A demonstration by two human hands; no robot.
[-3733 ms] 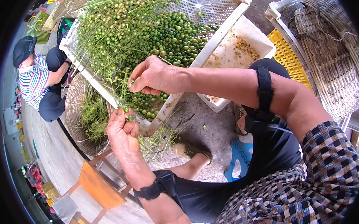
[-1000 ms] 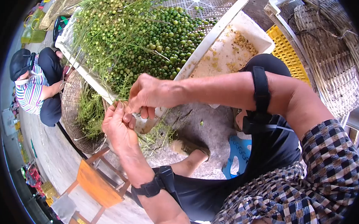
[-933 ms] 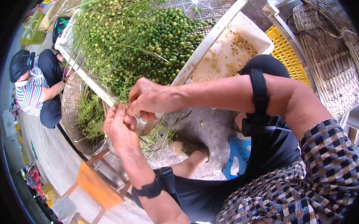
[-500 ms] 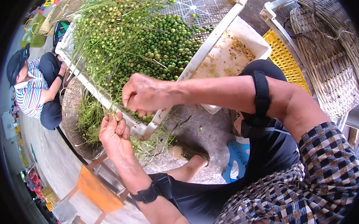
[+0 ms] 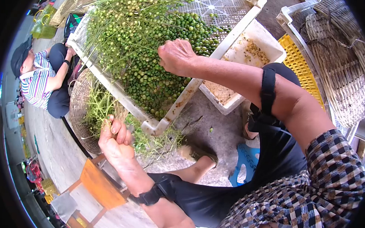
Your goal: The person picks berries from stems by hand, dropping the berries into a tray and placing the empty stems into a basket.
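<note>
A white plastic crate holds loose small green round fruits and a heap of fruit-bearing stems. My right hand is curled closed above the loose fruits, knuckles up; its fingertips and anything in them are hidden. Beyond the crate's near corner, my left hand is raised palm up, thumb and fingers pinched on a thin, pale green stem. Behind that hand, a round woven basket contains bare green stalks.
Right of the crate stands a white box with yellowish bits inside. Farther right are a yellow crate and woven baskets. A person sits at left. A blue stool and an orange-topped stool are nearby.
My right hand has moved from the crate's near corner up and right over the fruits, away from my left hand. My left hand has dropped slightly, still pinching a stem.
</note>
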